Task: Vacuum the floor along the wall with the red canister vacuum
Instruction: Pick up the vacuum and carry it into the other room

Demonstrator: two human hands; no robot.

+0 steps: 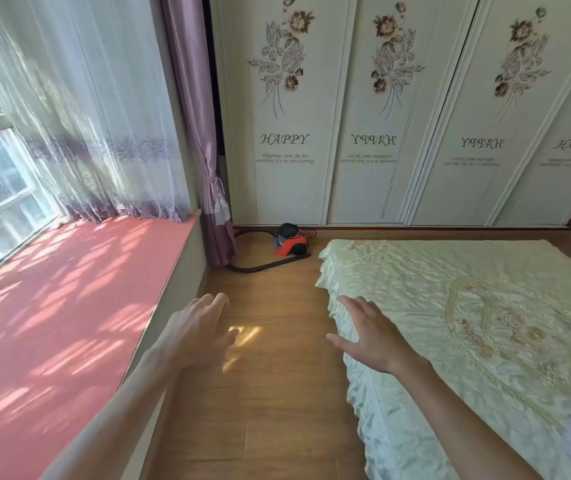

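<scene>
The red canister vacuum (291, 240) stands on the wooden floor (270, 393) at the far end of the aisle, close to the wardrobe doors. Its black hose and nozzle (266, 265) lie curved on the floor in front of it, running toward the purple curtain. My left hand (197, 332) and my right hand (367, 336) are both stretched out in front of me above the floor, fingers spread and holding nothing, well short of the vacuum.
A bed with a pale green quilted cover (467, 323) bounds the aisle on the right. A bay-window seat with a pink mat (62, 306) bounds it on the left. White wardrobe doors (381, 133) with flower prints close the far end; a tied purple curtain (204, 150) hangs in the corner.
</scene>
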